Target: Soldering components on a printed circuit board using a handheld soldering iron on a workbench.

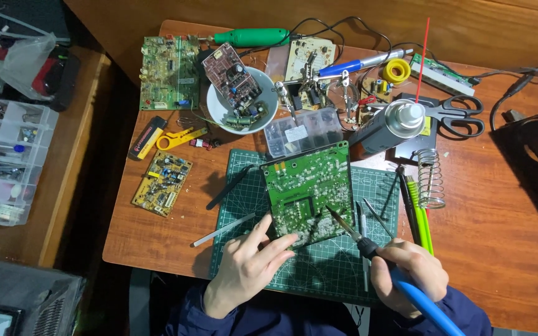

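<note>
Head view shows the left hand (244, 264) steadying the green circuit board (308, 190), fingers spread, while the right hand (406, 274) grips a soldering iron (368, 246), tip on the board, mid-joint.

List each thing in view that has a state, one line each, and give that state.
Green circuit board: flat on the cutting mat, solder side up.
Soldering iron: gripped, tip touching the board.
Left hand: fingers steadying the board's near edge.
Right hand: closed around the iron's handle.
Scissors: lying closed.
White bowl: holds a board and parts.
Clear parts box: lid shut.
</note>
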